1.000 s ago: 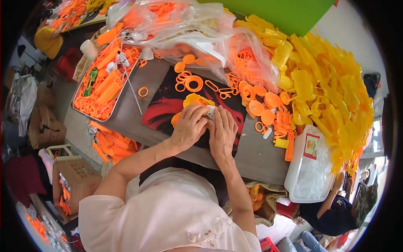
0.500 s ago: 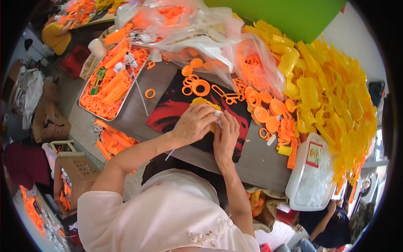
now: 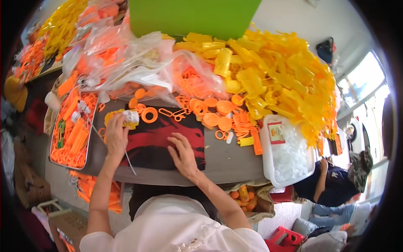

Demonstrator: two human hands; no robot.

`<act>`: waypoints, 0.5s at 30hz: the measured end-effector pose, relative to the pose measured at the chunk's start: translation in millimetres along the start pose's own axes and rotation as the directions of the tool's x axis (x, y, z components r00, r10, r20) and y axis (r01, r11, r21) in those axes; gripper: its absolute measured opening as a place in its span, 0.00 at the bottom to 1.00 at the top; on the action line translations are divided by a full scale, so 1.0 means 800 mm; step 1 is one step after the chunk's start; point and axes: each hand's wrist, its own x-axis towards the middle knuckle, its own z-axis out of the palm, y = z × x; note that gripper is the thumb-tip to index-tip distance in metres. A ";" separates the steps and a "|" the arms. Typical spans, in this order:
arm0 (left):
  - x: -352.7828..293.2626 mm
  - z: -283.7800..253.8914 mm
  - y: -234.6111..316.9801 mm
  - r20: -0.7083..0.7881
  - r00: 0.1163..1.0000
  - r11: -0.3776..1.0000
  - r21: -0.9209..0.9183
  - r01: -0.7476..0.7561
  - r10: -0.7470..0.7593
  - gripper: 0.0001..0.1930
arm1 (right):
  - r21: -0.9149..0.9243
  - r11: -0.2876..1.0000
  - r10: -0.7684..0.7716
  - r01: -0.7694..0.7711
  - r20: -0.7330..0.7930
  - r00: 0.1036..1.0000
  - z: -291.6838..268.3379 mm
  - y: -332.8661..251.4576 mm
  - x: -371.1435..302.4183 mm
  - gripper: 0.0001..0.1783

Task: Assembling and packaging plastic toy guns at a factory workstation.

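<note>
At the left side of the dark red-and-black mat (image 3: 142, 157), my left hand (image 3: 117, 136) is closed on a yellow plastic piece with a white part (image 3: 130, 118). My fingers cover much of it. A thin white stick (image 3: 130, 163) shows below that hand; I cannot tell whether it joins the held piece. My right hand (image 3: 183, 156) rests over the mat's right half, fingers apart, holding nothing. Beyond the mat lie orange rings (image 3: 149, 115), orange clips (image 3: 179, 114) and round orange discs (image 3: 224, 124).
A metal tray (image 3: 87, 156) of orange parts stands at left. Clear plastic bags (image 3: 147, 69) and a large yellow parts heap (image 3: 277, 75) fill the back. At right sits a white tub (image 3: 265, 143) of translucent pieces. Another person (image 3: 319, 185) is at far right.
My hands have parted: the left carried the yellow-and-white piece leftward, while the right came off it and opened over the mat. The whole view has also turned to the right.
</note>
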 end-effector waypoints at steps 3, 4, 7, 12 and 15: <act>0.052 0.028 -0.038 0.025 1.000 1.000 -0.014 -0.017 0.017 0.22 | 0.014 1.000 -0.023 0.023 0.013 1.000 -0.002 0.000 0.000 0.15; 0.061 0.045 -0.062 0.030 0.999 0.999 -0.033 0.018 -0.017 0.21 | -0.002 1.000 -0.028 0.028 0.003 1.000 -0.010 0.002 0.004 0.15; 0.068 0.045 -0.058 -0.111 0.994 1.000 0.018 0.010 -0.008 0.18 | 0.024 1.000 0.014 -0.011 -0.125 0.992 -0.059 0.021 0.027 0.11; 0.048 0.029 0.062 0.021 0.959 0.934 -0.234 -0.271 0.284 0.13 | 0.060 0.934 0.323 -0.353 -0.567 0.758 -0.156 0.096 0.081 0.14; 0.034 0.045 0.086 0.111 0.887 0.882 -0.219 -0.418 0.448 0.13 | -0.056 0.928 0.218 -0.369 -0.722 0.657 -0.178 0.141 0.090 0.15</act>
